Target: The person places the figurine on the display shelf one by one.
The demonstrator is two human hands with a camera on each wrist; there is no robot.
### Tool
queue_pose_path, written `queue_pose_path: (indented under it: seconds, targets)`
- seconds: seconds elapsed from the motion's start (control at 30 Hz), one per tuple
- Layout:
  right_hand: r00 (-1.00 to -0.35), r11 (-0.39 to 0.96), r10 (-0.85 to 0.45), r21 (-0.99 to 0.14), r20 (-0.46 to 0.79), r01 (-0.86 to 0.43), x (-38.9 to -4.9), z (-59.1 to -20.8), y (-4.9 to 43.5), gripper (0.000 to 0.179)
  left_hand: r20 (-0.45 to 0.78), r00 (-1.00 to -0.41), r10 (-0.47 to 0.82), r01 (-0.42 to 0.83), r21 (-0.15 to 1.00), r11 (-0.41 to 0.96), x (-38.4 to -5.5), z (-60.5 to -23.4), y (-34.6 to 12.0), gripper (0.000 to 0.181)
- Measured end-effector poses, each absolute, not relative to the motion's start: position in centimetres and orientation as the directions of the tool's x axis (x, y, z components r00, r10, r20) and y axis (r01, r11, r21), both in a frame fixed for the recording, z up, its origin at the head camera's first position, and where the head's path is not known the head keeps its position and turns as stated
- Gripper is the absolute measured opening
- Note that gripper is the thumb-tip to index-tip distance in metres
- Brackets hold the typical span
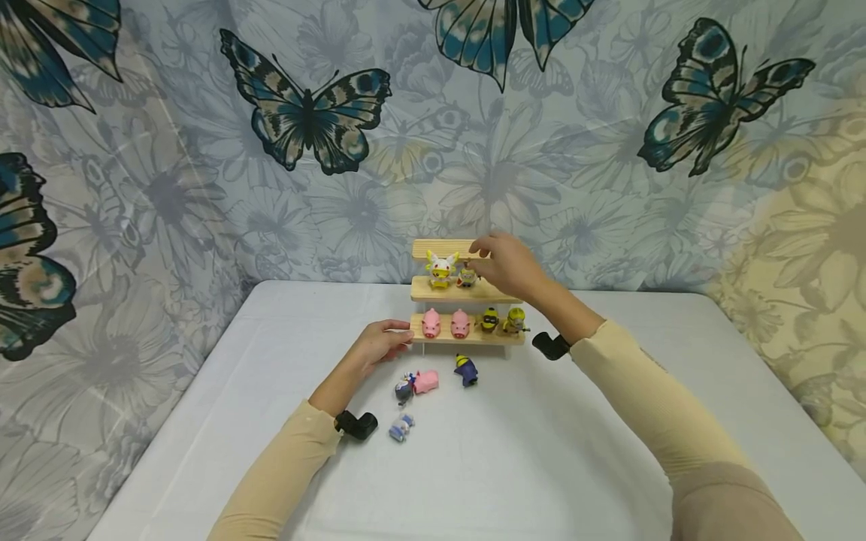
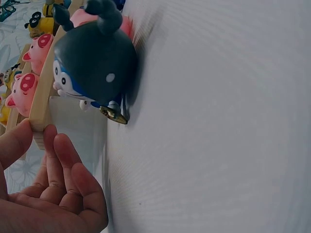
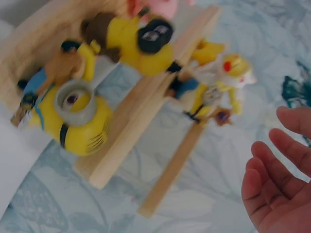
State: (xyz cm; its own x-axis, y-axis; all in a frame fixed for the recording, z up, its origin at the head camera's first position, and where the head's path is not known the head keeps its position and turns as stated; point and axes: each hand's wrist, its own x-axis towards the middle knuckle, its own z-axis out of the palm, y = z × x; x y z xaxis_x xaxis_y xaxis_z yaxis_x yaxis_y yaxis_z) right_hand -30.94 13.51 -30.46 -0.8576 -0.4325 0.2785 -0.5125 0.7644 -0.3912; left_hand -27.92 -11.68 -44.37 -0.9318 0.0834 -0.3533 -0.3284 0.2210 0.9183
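Observation:
My left hand (image 1: pixel 375 346) pinches the left end of the bottom board of a three-tier wooden display shelf (image 1: pixel 467 340); the left wrist view shows thumb and fingertips on the board's corner (image 2: pixel 41 111). My right hand (image 1: pixel 510 264) is by the right part of the upper tiers, fingers parted and loosely bent, holding nothing in the right wrist view. Left of it on the middle board stand a small yellow figurine (image 3: pixel 209 97) and a yellow figure with a white horned hood (image 1: pixel 442 269). Two pink pigs (image 1: pixel 431 323) and two Minion figurines (image 3: pixel 80 119) line the bottom board.
Before the shelf on the white tabletop (image 1: pixel 528 466) lie a pink pig (image 1: pixel 426 382), a dark-capped blue-faced figurine (image 2: pixel 97 58), a Minion in dark blue (image 1: pixel 466 371) and a pale blue figurine (image 1: pixel 401 427). A butterfly-patterned cloth (image 1: pixel 365 203) hangs behind the table.

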Motion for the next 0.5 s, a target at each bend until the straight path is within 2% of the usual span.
queue_pose_path:
  seconds: [0.23, 0.5]
  targets:
    - [-0.813, 0.735, -0.471, -0.357, 0.343, -0.577, -28.3, -30.5, 13.2, 0.023, -0.344, -0.935, 0.085, -0.318, 0.921, 0.223, -27.9, -44.3, -11.5, 0.039]
    - [-0.768, 0.680, -0.542, -0.360, 0.342, -0.639, -25.6, -31.3, 12.1, 0.020, -0.347, -0.934, 0.084, -0.321, 0.919, 0.228, -27.8, -44.3, -11.6, 0.039]
